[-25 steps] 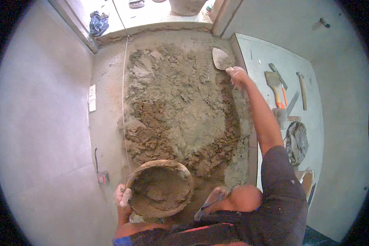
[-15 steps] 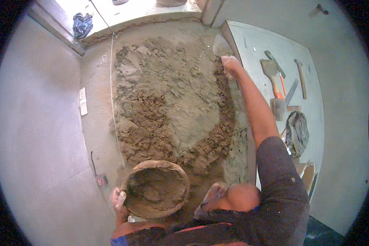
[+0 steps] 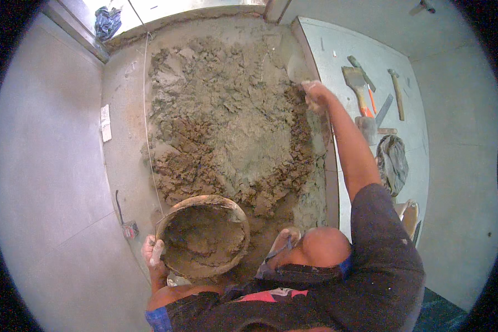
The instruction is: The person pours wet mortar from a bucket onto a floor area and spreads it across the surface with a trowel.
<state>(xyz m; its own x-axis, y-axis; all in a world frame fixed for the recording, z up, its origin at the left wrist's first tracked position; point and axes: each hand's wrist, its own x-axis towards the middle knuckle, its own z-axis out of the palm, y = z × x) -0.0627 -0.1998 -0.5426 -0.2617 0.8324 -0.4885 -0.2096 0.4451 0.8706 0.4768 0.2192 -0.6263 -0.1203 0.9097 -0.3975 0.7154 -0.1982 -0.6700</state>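
My left hand [image 3: 154, 253] is closed on the left edge of a round basin [image 3: 205, 200], which stands near my knees. Some wet grey-brown mortar [image 3: 205, 238] lies inside it. At the far right, my right hand [image 3: 315, 96] is closed, apparently round the handle of a trowel; the handle itself is hidden. Its pale blade [image 3: 299, 67] points away from me, low over the mortar beside the raised slab. Between the hands spreads a rough bed of mortar [image 3: 249, 144], smoother and greyer in the middle, with darker crumbly heaps around it.
A taut string [image 3: 147, 110] runs along the bed's left side. The raised slab [image 3: 329, 39] on the right carries a wide brush [image 3: 355, 80], a hammer [image 3: 398, 97], a mallet [image 3: 366, 128] and a crumpled bag [image 3: 392, 166]. A tape measure [image 3: 130, 229] lies by the left wall.
My right hand and the trowel have come slightly back toward me along the slab's edge. My left hand still grips the basin. The whole view has shifted a little.
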